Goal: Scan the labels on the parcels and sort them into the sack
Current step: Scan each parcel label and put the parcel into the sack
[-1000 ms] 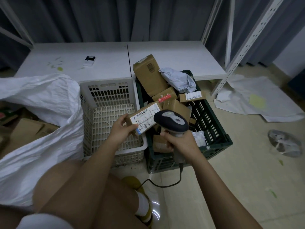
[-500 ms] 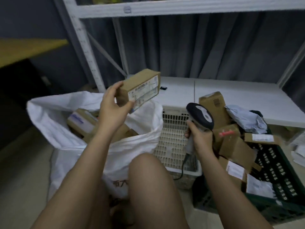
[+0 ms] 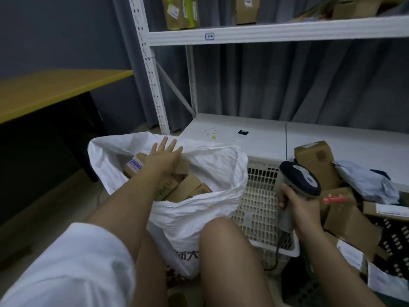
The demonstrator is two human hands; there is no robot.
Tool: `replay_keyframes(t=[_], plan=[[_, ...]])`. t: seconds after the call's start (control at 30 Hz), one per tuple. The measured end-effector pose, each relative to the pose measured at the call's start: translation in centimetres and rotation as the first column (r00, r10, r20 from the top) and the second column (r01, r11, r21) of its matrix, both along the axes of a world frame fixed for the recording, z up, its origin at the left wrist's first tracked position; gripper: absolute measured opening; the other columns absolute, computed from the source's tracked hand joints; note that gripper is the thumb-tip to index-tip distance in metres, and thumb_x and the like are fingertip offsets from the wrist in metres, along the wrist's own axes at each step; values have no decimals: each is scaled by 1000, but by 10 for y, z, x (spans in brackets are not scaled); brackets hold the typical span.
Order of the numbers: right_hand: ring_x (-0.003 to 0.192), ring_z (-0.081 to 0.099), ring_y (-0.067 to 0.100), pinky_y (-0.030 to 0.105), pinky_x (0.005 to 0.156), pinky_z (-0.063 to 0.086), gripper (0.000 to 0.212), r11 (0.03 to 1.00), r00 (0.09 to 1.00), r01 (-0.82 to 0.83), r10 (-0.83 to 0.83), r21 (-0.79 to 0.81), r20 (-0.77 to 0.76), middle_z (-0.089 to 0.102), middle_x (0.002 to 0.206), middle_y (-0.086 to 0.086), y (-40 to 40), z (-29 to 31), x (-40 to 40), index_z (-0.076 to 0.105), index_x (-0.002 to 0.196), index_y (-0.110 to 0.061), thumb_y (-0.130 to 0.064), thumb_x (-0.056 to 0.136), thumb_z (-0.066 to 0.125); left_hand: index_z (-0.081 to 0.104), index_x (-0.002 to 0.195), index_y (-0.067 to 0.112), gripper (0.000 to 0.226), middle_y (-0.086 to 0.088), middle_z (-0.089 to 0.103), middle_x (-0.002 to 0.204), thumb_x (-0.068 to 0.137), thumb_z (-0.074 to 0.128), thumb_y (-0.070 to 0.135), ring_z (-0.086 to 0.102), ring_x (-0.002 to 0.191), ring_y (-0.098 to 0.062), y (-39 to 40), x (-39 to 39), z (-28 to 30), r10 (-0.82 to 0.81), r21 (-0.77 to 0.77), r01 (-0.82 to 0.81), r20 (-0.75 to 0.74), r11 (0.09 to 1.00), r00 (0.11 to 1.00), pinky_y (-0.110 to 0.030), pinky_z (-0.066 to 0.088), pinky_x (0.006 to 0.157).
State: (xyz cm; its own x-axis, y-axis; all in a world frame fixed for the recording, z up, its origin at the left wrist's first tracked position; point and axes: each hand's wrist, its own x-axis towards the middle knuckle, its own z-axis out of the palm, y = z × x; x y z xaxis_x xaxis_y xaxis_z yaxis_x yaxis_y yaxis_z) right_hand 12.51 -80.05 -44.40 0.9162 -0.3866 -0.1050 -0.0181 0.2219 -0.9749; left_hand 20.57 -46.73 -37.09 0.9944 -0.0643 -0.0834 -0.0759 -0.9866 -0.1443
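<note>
Head view, left to right: the left hand [image 3: 164, 157] reaches over the open white sack [image 3: 199, 209], fingers [image 3: 163, 144] now spread wide and empty; the parcel it held half a second ago is no longer in it. Brown parcels [image 3: 183, 187] lie inside the sack. Beyond a white basket [image 3: 261, 200], the right hand [image 3: 302, 212] still grips the scanner [image 3: 299, 181] beside the crate of unsorted parcels [image 3: 345, 216].

- One sack [image 3: 199, 209] is seen.
- About five boxes [image 3: 187, 185] are counted inside it; deeper ones are hidden.
- One scanner [image 3: 303, 180] is seen.
- Two crates are seen: one white [image 3: 261, 196], one dark [image 3: 396, 235].
- Two hands are seen: left [image 3: 162, 156], right [image 3: 303, 209].
</note>
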Motion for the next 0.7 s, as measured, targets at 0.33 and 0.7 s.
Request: replay_keyframes(t=[0.33,0.7], plan=[[54,54,25,38,63,49,23,990,979,139,-134,18,-156,60,61,13,-56,-28,-12,61,70,-6,-14,88,72,48,137,22,45,5,50,141,93,58,18,45,129,-12,-148,-7,-8,-251,-673,361,260,645,932,-25,35,103],[50,51,20,29,56,43,14,902,860,429,-422,-42,-287,59,52,5,-184,-67,-78,64,76,-6,-11,87,70,47,137,18,46,0,55,128,93,60,24,51,114,-11,-347,-36,-121,-470,-836,164,-123,524,874,-20,39,85]])
